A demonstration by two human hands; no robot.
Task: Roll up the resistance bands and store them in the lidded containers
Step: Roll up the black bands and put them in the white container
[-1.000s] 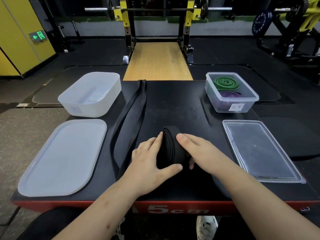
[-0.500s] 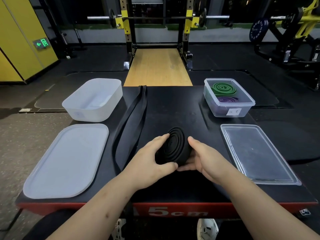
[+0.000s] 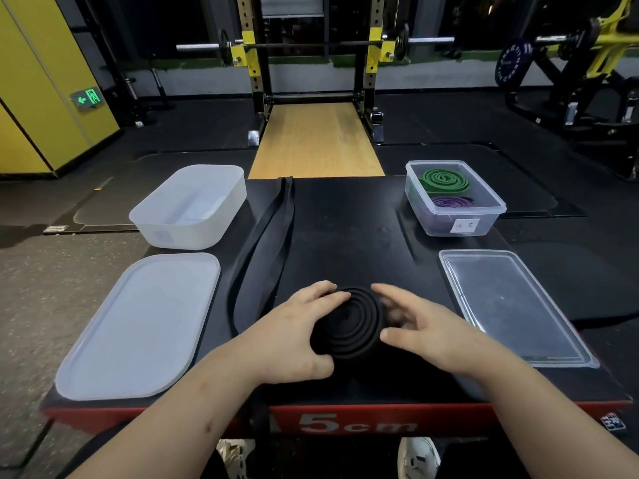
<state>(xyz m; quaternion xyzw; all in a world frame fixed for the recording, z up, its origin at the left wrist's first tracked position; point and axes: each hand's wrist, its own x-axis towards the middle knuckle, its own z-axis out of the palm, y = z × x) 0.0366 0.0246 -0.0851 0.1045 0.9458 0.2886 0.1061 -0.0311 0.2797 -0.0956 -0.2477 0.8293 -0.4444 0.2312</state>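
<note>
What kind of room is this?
Most likely a gym. A barbell rests on a yellow and black rack at the back, a round weight plate stands to the right, and the left hand grips a rolled exercise band.

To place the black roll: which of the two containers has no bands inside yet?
The frosted white container, far left: no bands inside. The clear container, far right, holds a green roll and a purple roll.

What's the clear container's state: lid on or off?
Off. The clear container is open-topped; its clear lid lies flat on the platform, apart from it.
</note>
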